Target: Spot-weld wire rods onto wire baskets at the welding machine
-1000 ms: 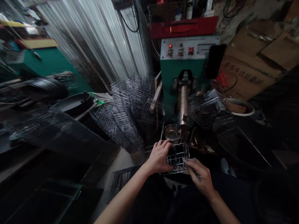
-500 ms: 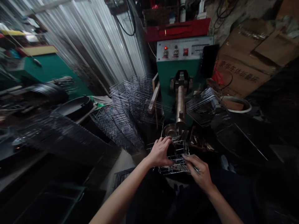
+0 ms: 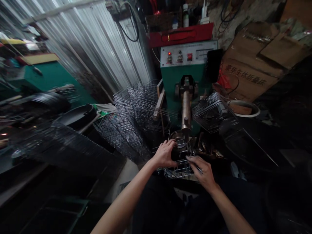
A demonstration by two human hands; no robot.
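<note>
My left hand (image 3: 164, 154) curves over the near side of a small welded wire basket (image 3: 181, 165), fingers gripping its upper wires. My right hand (image 3: 201, 172) rests against the basket's right side, pinching a thin metal rod (image 3: 199, 169) between its fingers. Just behind the basket sits a shallow steel bowl (image 3: 175, 136). Above that, the copper-coloured electrode arm (image 3: 185, 105) of a green spot-welding machine (image 3: 185, 74) reaches down close to the basket. My hands hide part of the basket.
Stacks of wire racks (image 3: 131, 110) rise left of the machine, with more racks (image 3: 212, 112) to its right. A black pan (image 3: 78, 115) lies further left. Folded cardboard (image 3: 251, 71) and a white tub (image 3: 243, 109) stand right, before a corrugated metal wall (image 3: 97, 42).
The whole view has swung, so the machine and racks sit further left in the picture. The basket has shifted slightly left with both hands still on it.
</note>
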